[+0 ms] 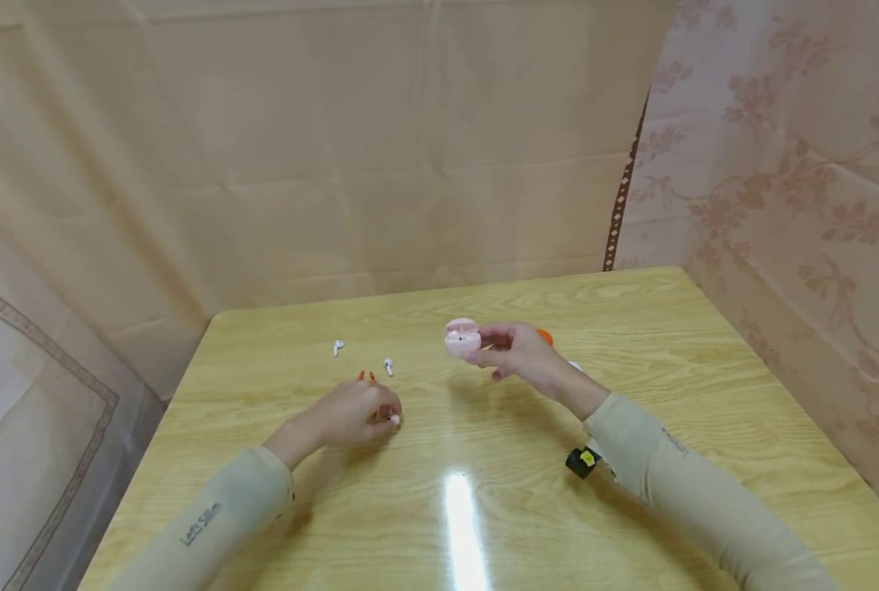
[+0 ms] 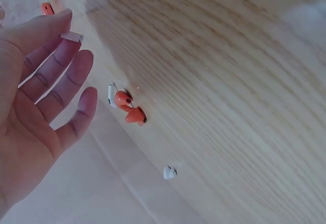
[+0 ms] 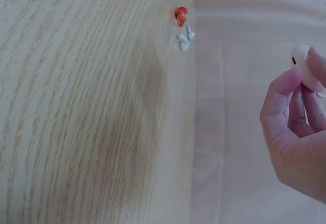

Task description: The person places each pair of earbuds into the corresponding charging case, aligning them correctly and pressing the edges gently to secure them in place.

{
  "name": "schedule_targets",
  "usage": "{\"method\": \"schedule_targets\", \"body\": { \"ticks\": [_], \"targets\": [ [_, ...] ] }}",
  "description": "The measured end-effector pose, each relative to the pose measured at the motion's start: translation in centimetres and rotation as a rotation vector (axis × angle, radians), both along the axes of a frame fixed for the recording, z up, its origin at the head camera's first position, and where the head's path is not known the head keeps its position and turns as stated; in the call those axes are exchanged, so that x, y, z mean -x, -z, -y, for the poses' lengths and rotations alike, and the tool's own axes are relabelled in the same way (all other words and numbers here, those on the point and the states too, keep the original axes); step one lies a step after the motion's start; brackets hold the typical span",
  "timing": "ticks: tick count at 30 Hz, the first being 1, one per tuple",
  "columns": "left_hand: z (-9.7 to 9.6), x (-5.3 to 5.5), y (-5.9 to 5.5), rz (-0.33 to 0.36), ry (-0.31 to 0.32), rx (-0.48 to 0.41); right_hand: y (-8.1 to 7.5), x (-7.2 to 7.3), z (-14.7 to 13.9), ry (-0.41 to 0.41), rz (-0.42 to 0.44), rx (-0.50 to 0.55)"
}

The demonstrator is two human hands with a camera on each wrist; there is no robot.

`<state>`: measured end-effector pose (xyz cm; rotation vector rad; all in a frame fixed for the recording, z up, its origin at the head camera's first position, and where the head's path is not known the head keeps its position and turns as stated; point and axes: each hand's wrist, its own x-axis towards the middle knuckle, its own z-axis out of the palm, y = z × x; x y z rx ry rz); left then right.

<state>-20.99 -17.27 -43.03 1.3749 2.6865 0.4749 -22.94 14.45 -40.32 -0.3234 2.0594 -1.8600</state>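
My left hand (image 1: 354, 413) pinches a small pale pink earbud (image 2: 71, 36) between thumb and forefinger, low over the table; its stem shows in the left wrist view. In my right hand (image 1: 524, 361) is a pink earbud case (image 1: 463, 343), gripped from the right side and held above the table with its lid raised. A dark spot shows inside the case, too small to make out. Two orange earbuds (image 2: 135, 115) lie on the table just beyond my left hand. Nearby lie two white earbuds (image 1: 388, 367), set apart from each other.
Behind my right hand an orange round object (image 1: 545, 336) is partly hidden, with a bit of something white (image 1: 575, 366) beside the wrist. A black item with a yellow mark (image 1: 579, 463) shows by the right cuff. Curtains (image 1: 409, 164) hang behind the wooden table (image 1: 380, 525).
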Motion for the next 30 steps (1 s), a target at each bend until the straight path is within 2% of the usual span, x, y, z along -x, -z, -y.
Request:
{"method": "schedule_targets", "body": {
  "ticks": [7,13,16,19,21,24,27,30],
  "targets": [
    [0.0,0.2,-0.2,-0.059,-0.003,-0.021,0.1,0.1,-0.1,-0.014,0.002,-0.009],
    [-0.2,0.3,-0.9,-0.122,-0.005,-0.077,0.1,0.1,0.0,-0.023,-0.003,-0.011],
    [-0.3,0.4,-1.1,-0.154,-0.019,-0.095,0.1,0.1,0.0,-0.029,-0.010,-0.012],
    [-0.6,0.4,-1.3,-0.160,-0.059,-0.092,0.1,0.1,0.1,-0.032,-0.013,-0.014],
    [-0.7,0.3,-1.5,-0.147,-0.099,-0.086,0.0,0.0,0.1,-0.032,-0.013,-0.012],
    [-0.8,0.2,-1.8,-0.090,-0.175,-0.099,0.0,0.1,0.2,-0.029,-0.010,-0.007],
    [-1.1,0.1,-2.3,-0.025,-0.248,-0.155,0.0,0.1,0.3,-0.022,-0.017,-0.002],
    [-1.4,0.2,-2.7,0.013,-0.294,-0.217,0.1,0.1,0.5,-0.008,-0.025,0.002]
  ]
}}
